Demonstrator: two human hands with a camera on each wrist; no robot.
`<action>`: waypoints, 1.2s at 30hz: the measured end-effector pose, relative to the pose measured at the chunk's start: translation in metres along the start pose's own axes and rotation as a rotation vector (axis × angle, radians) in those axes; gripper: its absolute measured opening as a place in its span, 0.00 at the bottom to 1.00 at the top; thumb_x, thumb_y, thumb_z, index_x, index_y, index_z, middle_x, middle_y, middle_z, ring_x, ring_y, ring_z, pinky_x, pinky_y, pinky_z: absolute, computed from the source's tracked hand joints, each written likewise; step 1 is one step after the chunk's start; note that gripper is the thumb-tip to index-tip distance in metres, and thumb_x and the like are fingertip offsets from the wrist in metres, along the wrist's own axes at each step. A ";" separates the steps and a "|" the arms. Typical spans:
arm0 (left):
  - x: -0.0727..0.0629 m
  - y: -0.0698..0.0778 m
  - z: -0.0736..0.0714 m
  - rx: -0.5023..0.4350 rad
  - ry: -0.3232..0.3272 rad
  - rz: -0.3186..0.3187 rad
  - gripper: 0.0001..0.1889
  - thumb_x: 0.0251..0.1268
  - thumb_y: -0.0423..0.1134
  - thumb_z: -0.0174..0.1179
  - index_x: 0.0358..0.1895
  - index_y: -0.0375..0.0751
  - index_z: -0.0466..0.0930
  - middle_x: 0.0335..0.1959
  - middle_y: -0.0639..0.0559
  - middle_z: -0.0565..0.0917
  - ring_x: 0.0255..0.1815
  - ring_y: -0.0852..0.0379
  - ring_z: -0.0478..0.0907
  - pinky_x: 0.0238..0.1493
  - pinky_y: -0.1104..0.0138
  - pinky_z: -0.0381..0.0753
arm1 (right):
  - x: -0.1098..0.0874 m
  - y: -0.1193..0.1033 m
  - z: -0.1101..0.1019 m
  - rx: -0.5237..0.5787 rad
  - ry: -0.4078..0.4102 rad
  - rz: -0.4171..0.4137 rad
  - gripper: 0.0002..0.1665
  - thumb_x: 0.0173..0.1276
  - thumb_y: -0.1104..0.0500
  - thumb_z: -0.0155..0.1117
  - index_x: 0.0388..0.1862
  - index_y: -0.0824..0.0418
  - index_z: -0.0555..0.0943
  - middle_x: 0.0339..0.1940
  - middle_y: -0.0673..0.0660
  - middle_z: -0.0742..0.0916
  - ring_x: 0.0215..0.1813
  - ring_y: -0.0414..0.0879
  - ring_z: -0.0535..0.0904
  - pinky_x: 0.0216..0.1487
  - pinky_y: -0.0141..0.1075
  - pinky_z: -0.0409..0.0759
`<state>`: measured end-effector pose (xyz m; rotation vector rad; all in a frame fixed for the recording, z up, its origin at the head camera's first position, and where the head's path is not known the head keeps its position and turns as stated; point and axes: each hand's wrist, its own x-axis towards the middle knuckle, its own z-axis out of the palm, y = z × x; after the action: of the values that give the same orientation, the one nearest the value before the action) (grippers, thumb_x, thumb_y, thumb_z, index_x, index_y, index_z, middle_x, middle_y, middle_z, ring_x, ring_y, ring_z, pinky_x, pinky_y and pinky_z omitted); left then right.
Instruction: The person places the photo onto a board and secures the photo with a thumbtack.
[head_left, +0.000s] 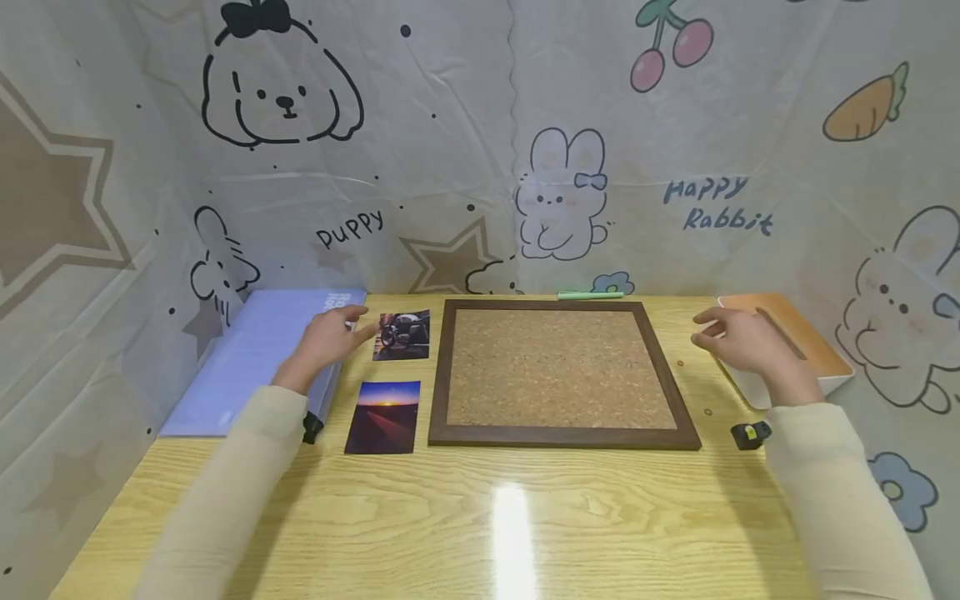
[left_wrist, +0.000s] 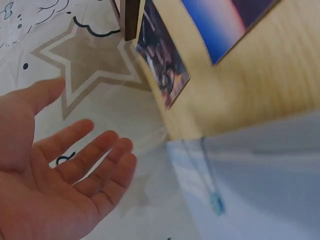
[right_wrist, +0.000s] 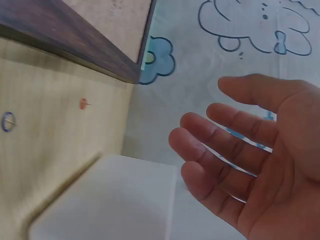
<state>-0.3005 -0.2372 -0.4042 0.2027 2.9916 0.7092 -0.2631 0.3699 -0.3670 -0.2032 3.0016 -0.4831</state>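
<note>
My left hand (head_left: 327, 340) hovers over the right edge of a pale blue folder-like item (head_left: 247, 358), fingers loosely bent and holding nothing. Just right of it lies a motorcycle photo (head_left: 402, 335), with a sunset road photo (head_left: 382, 417) nearer me. A cork board (head_left: 555, 367) in a dark brown frame lies at the middle of the table. On the right, my right hand (head_left: 738, 340) is held above a white box with an orange top (head_left: 806, 333), its fingers relaxed around nothing. Between board and box lie an orange pushpin (right_wrist: 83, 104) and a blue pushpin (right_wrist: 8, 121).
A green pen (head_left: 590, 295) lies behind the board's far edge. Patterned cloth (head_left: 450, 125) hangs at the back and both sides of the wooden table (head_left: 420, 517). Small black devices (head_left: 750, 434) sit at both wrists.
</note>
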 end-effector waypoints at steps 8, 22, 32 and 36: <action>0.006 -0.001 0.020 -0.136 0.059 -0.049 0.31 0.74 0.55 0.53 0.71 0.37 0.70 0.65 0.34 0.77 0.64 0.35 0.75 0.63 0.43 0.74 | 0.003 0.009 0.020 0.105 0.006 0.042 0.27 0.76 0.51 0.56 0.61 0.71 0.75 0.46 0.70 0.87 0.37 0.54 0.86 0.37 0.46 0.82; 0.014 -0.003 0.048 -0.241 0.075 -0.162 0.34 0.68 0.57 0.62 0.72 0.42 0.70 0.67 0.35 0.75 0.65 0.35 0.74 0.61 0.45 0.76 | 0.009 0.024 0.047 0.283 -0.022 0.149 0.25 0.75 0.55 0.56 0.60 0.75 0.74 0.47 0.73 0.86 0.40 0.57 0.87 0.38 0.43 0.87; 0.020 -0.004 0.059 -0.292 0.080 -0.246 0.33 0.66 0.50 0.65 0.70 0.37 0.71 0.68 0.33 0.74 0.69 0.34 0.68 0.69 0.45 0.69 | 0.017 0.025 0.059 0.308 -0.024 0.176 0.23 0.73 0.59 0.57 0.57 0.77 0.75 0.42 0.71 0.88 0.34 0.48 0.87 0.35 0.40 0.86; 0.022 -0.004 0.061 -0.310 0.095 -0.272 0.34 0.65 0.50 0.66 0.70 0.36 0.71 0.68 0.33 0.74 0.69 0.34 0.69 0.70 0.46 0.69 | 0.021 0.027 0.062 0.329 -0.046 0.175 0.24 0.72 0.60 0.57 0.58 0.79 0.73 0.33 0.66 0.89 0.30 0.42 0.84 0.34 0.39 0.86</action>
<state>-0.3174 -0.2104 -0.4613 -0.2548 2.8565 1.1540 -0.2796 0.3735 -0.4360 0.0719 2.8052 -0.9221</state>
